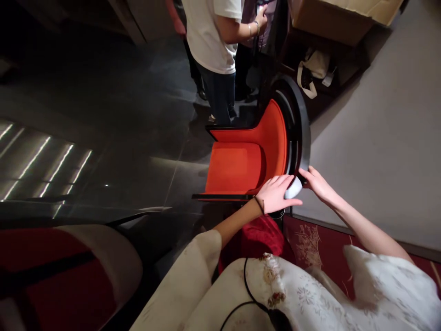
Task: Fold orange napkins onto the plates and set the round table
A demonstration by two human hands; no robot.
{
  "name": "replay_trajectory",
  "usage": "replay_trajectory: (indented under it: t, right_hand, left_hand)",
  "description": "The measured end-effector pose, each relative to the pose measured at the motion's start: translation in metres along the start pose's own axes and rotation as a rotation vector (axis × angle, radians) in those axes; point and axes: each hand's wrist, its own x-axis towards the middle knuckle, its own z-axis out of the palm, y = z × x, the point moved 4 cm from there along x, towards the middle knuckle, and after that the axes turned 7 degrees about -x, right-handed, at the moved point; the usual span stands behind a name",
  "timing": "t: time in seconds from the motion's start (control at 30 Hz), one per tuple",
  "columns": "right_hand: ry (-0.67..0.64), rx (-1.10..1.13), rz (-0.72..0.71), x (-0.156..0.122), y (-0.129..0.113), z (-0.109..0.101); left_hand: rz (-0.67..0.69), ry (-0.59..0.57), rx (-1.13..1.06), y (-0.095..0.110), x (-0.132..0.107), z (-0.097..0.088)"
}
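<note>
An orange-red upholstered chair (241,161) with a curved black back rim (303,138) stands just ahead of me. My left hand (275,193) lies curved over a small white object (294,188) at the near end of the rim, fingers wrapped on it. My right hand (315,181) reaches in from the right, its fingertips touching the rim and the white object, fingers partly stretched. A dark band sits on my left wrist.
Another person in a white shirt and dark trousers (213,50) stands behind the chair. A cardboard box (330,18) and a cream bag (313,69) sit at the back right. A grey wall (386,138) is on the right, a dark glossy floor (103,138) on the left.
</note>
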Motion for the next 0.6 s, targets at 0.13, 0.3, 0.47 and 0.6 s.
replay_trajectory:
  t: [0.13, 0.3, 0.47, 0.6]
  right_hand:
    - [-0.146, -0.185, -0.042, 0.006, -0.049, 0.006]
    - [-0.416, -0.631, -0.335, 0.019, -0.07, -0.023]
    - [-0.176, -1.105, -0.871, 0.08, -0.09, -0.092]
    - [-0.086, -1.285, -1.436, 0.158, -0.114, -0.112]
  left_hand:
    - [-0.349, -0.007, 0.167, 0.023, 0.012, -0.012]
    - [-0.388, -0.068, 0.208, 0.021, 0.008, -0.02]
    - [-0.42, -0.008, 0.193, 0.02, 0.009, -0.013]
    - [-0.369, 0.053, 0.129, 0.023, 0.021, 0.01]
